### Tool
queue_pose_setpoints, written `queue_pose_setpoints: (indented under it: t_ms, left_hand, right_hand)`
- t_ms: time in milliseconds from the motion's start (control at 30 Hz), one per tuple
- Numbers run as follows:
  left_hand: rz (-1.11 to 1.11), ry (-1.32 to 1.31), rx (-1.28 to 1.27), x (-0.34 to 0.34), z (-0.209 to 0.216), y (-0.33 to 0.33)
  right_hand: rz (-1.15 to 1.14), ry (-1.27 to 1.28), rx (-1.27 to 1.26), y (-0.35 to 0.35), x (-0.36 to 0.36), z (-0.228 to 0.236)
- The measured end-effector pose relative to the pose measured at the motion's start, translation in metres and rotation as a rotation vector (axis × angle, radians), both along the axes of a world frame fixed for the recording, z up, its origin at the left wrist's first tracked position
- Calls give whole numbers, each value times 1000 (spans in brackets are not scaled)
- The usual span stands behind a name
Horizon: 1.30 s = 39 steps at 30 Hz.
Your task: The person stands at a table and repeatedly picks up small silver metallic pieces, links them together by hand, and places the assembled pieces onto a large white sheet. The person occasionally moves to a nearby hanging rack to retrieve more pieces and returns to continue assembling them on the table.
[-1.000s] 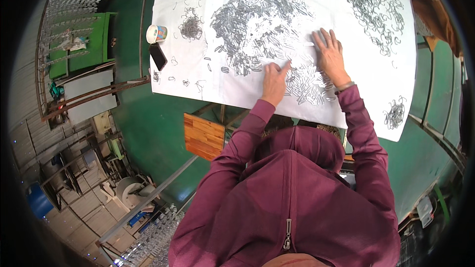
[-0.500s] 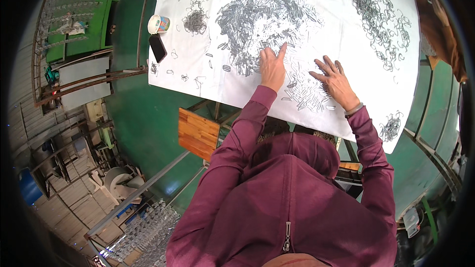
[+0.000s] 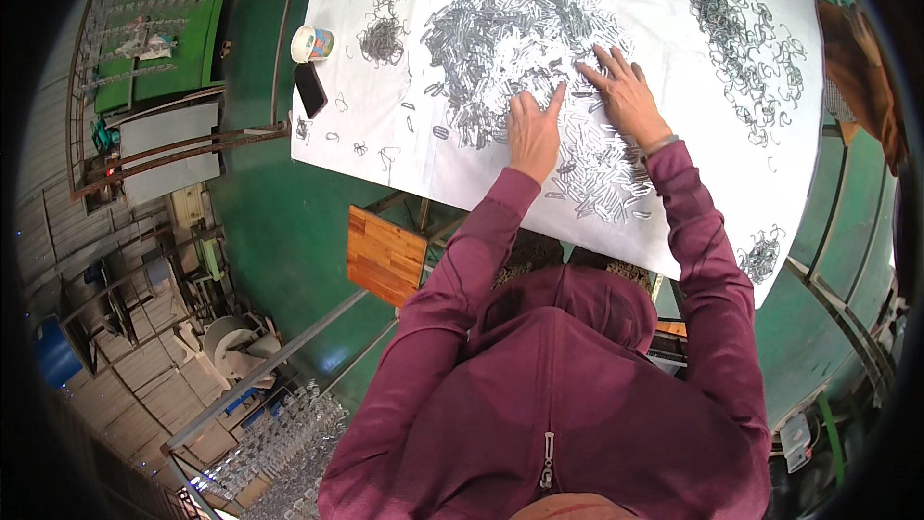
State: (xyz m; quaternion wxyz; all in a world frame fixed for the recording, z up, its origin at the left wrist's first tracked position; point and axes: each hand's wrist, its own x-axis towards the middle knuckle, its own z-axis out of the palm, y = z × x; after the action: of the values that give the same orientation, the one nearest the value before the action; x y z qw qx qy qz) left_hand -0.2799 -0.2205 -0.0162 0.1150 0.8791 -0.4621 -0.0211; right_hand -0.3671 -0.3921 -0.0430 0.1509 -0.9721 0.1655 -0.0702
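A large heap of small grey metal links (image 3: 481,29), long and oval in shape, spreads over the middle of a white-covered table (image 3: 375,135). My left hand (image 3: 535,130) lies at the heap's near edge, fingers stretched out and index finger pointing forward. To its right, my right hand (image 3: 626,96) rests with spread fingers on the heap's right side. Neither hand grips anything that I can see. A smaller patch of loose links (image 3: 602,178) lies nearer to me, between my forearms. Some links are hidden under my fingers.
Bent wire hooks (image 3: 741,39) form a long pile at the right, with a small tangle (image 3: 760,255) at the near right corner. A dark wire pile (image 3: 382,37), a paper cup (image 3: 312,43) and a black phone (image 3: 311,89) are at the left. Another person's arm (image 3: 866,77) shows far right.
My right hand has moved forward and left, from the near patch of links onto the right side of the big heap. My left hand stays almost in place.
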Motion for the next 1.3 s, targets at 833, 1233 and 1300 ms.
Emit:
queue_pose_setpoints:
  t_ms: [833,1233,1300]
  left_hand:
    - [-174,81,173,-19,9,20]
    - [-136,-5,179,-26,1,37]
    - [-166,47,213,-34,19,41]
  right_hand:
    - [-28,78,103,10,-69,9]
    - [-130,-45,-65,-29,-6,-10]
    - [-48,29,-22,-20,-8,-8]
